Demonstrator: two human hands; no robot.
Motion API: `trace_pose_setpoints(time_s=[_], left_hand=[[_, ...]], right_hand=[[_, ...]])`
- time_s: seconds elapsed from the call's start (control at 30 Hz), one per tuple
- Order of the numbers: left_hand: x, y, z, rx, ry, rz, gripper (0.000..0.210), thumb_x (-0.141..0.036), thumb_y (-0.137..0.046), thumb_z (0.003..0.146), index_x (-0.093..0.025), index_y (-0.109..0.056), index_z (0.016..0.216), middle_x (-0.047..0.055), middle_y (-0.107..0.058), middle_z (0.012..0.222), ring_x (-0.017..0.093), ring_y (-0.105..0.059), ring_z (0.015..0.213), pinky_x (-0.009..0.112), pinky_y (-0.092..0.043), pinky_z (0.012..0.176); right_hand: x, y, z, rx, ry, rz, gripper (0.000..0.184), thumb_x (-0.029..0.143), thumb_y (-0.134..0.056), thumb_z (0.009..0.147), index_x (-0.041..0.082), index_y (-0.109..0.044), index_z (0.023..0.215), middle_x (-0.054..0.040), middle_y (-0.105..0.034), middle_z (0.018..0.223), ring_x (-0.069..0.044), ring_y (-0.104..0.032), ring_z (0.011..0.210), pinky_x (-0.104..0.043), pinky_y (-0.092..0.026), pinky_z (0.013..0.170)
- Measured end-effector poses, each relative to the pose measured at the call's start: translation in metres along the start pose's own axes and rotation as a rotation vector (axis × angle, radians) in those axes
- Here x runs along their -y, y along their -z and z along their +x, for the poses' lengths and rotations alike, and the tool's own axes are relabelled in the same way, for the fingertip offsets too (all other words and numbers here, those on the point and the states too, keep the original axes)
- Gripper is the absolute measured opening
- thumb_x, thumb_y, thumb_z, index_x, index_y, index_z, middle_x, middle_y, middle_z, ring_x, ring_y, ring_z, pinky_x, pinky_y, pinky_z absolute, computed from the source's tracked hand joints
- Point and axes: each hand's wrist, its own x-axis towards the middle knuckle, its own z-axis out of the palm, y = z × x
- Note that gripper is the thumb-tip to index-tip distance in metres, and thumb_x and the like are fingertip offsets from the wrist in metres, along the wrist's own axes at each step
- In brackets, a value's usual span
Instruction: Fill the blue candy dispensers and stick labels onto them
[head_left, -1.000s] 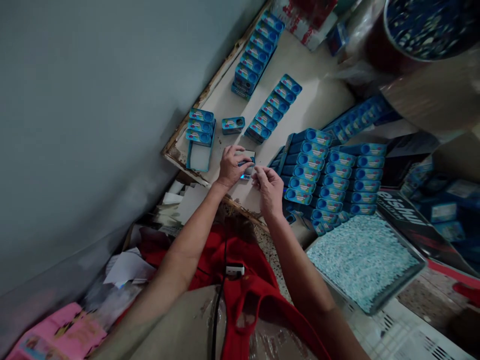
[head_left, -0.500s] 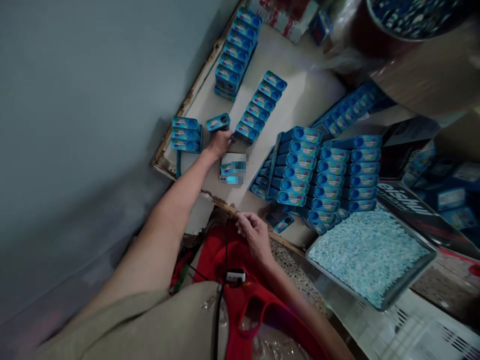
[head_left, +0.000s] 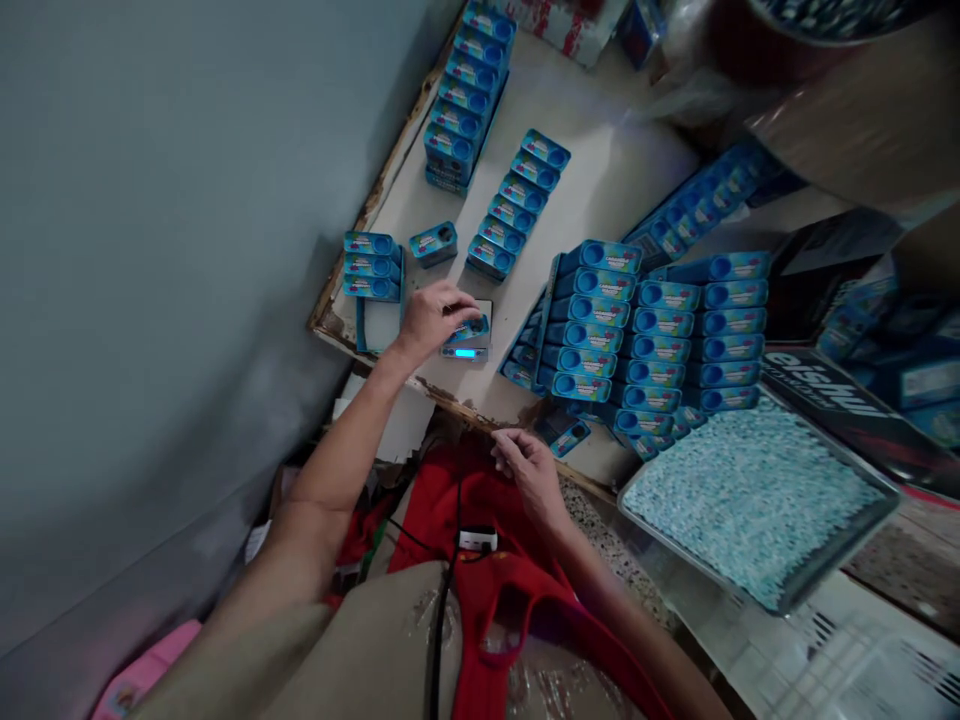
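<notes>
My left hand [head_left: 437, 318] reaches over a small digital scale [head_left: 465, 354] with a lit blue display. Its fingers are curled onto a small blue dispenser box [head_left: 475, 327] lying on the scale, partly hidden by the hand. Just beyond stands another blue box [head_left: 433, 243] with a dark opening, apart from the hand. A holder [head_left: 379, 325] to the left has three blue boxes [head_left: 371, 266] in it. At the table's front edge, my right hand [head_left: 532, 475] is closed, thumb and fingertips together; whatever they may hold is too small to make out.
A row of blue boxes [head_left: 517, 205] stands mid-table, with a filled pack [head_left: 469, 90] behind it by the wall. Stacked boxes [head_left: 630, 330] rise on the right. A tray of pale blue pellets [head_left: 750, 500] sits beside them. A dark red pot [head_left: 739, 50] is at the back.
My left hand has left the box with the dark opening and come nearer, onto the box on the scale. My right hand has stayed at the table edge. The view has shifted slightly.
</notes>
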Motion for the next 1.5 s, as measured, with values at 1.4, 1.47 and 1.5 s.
trace_pose_setpoints(time_s=[1.4,1.47,1.5], left_hand=[[-0.035,-0.063,-0.199,0.041,0.187,0.335,0.034,-0.023,-0.078,0.084,-0.021,-0.070,0.117,0.010,-0.076,0.113,0.030,-0.070,0.108,0.039,-0.053,0.096],[-0.023,-0.053,-0.211,-0.044,0.235,0.338,0.030,-0.024,-0.076,0.086,-0.021,-0.070,0.115,0.010,-0.076,0.110,0.029,-0.070,0.105,0.039,-0.053,0.096],[-0.017,-0.045,-0.214,-0.091,0.260,0.344,0.029,-0.026,-0.075,0.086,-0.021,-0.070,0.114,0.011,-0.076,0.109,0.029,-0.070,0.104,0.039,-0.053,0.095]], right_hand=[[-0.036,0.152,0.026,0.045,0.345,-1.629,0.040,0.012,-0.040,0.101,0.017,-0.060,0.136,-0.0151,-0.072,0.115,-0.027,-0.068,0.100,-0.032,-0.047,0.080],[-0.032,0.125,0.014,0.077,0.382,-1.511,0.036,0.017,-0.041,0.104,0.019,-0.060,0.134,-0.0130,-0.073,0.110,-0.025,-0.068,0.096,-0.031,-0.046,0.079],[-0.029,0.108,0.011,0.087,0.403,-1.443,0.034,0.020,-0.040,0.105,0.020,-0.060,0.132,-0.0122,-0.073,0.108,-0.025,-0.068,0.095,-0.031,-0.046,0.079]])
